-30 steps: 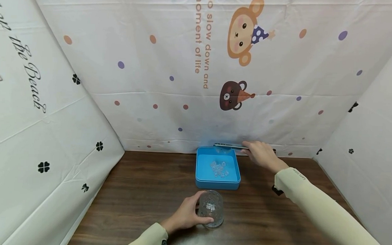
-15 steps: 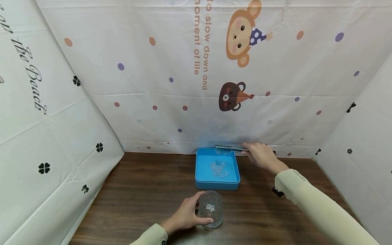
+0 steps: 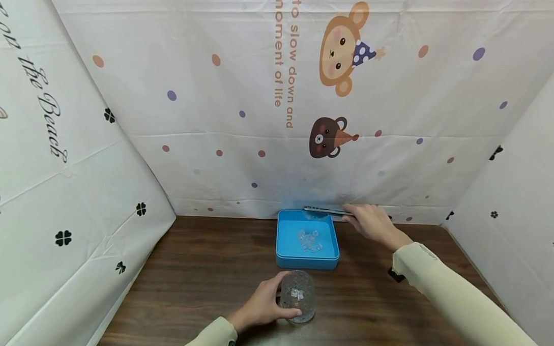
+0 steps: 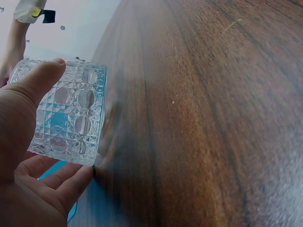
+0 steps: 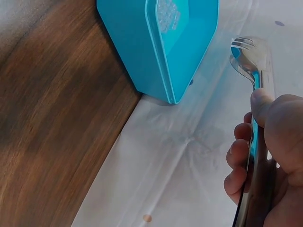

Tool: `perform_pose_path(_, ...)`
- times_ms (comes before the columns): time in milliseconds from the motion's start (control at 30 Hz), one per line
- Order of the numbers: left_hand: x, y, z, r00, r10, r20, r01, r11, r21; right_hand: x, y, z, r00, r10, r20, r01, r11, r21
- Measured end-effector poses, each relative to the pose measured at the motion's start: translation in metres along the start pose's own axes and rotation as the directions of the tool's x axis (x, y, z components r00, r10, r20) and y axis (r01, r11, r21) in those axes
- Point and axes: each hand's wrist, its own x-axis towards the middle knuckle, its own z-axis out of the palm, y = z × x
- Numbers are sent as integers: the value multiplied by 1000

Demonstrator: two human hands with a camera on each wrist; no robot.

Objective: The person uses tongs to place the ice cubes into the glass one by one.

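My left hand (image 3: 264, 301) grips a clear cut-pattern glass (image 3: 298, 296) on the wooden table, thumb on the near side. In the left wrist view the glass (image 4: 71, 111) shows its faceted wall between thumb and fingers; whether it contains anything is unclear. My right hand (image 3: 371, 221) holds metal serving tongs (image 3: 328, 211), one end fork-like and the other spoon-like, over the back right rim of a blue box (image 3: 307, 262). Several small clear ice-like pieces (image 3: 308, 240) lie inside that box. Nothing is visible between the ends of the tongs (image 5: 248, 56) in the right wrist view.
The dark wooden table (image 3: 200, 262) runs back to a white printed cloth (image 3: 240, 166) hanging behind the box. More white cloth stands at the left (image 3: 79, 201) and right (image 3: 528, 192).
My right hand has lowered the tongs slightly toward the box's back rim. My left hand and the glass stay in place; the view has tilted a little.
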Motion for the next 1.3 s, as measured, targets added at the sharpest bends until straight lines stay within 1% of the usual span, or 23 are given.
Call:
perform_pose_path(100, -1, 0, 0, 1000, 3, -1, -3, 1000, -13, -4, -4, -4, 999, -30, -22, 31, 999, 9)
perform_pose_path(333, -1, 3, 0, 1000, 8, -2, -8, 1000, -23, -17, -15, -11, 991, -96, -90, 96, 995, -5)
perform_pose_path(567, 0, 1, 0, 1000, 23, -2, -23, 1000, -19, -34, -36, -22, 993, -96, -71, 97, 995, 12)
perform_pose_path(767, 0, 0, 0, 1000, -14, 4, 14, 1000, -4, -50, -55, -31, 989, -127, -69, 130, 991, 37)
perform_pose_path(867, 0, 0, -1, 1000, -16, 6, 16, 1000, 0, -57, -63, -33, 985, -155, -72, 159, 986, 45)
perform_pose_path(1100, -1, 0, 1, 1000, 9, -5, -9, 1000, 0, -69, -76, -33, 975, -210, -76, 214, 975, 53)
perform_pose_path(1300, -1, 1, 2, 1000, 25, -15, -24, 1000, 20, -76, -84, -30, 960, -257, -112, 264, 964, 46)
